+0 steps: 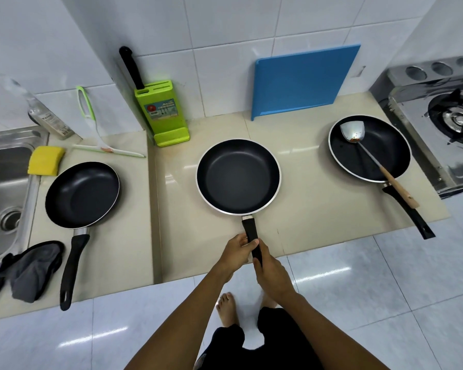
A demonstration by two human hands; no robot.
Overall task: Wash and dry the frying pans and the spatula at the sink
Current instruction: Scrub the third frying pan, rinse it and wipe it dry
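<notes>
I am holding the middle black round non-stick frying pan [238,177] by its black handle [250,231]. My left grip [235,251] is wrapping the handle nearer the bowl, and my right grip [271,273] is clasping its end. The pan is lying just ahead, over the beige tiled surface [318,209].

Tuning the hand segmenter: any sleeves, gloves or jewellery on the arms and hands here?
None visible: left hand and right hand are ungloved, no rings, watch or bands; left forearm and right forearm are bare to the frame edge, no sleeves. Below, black legwear and a bare foot.
</notes>
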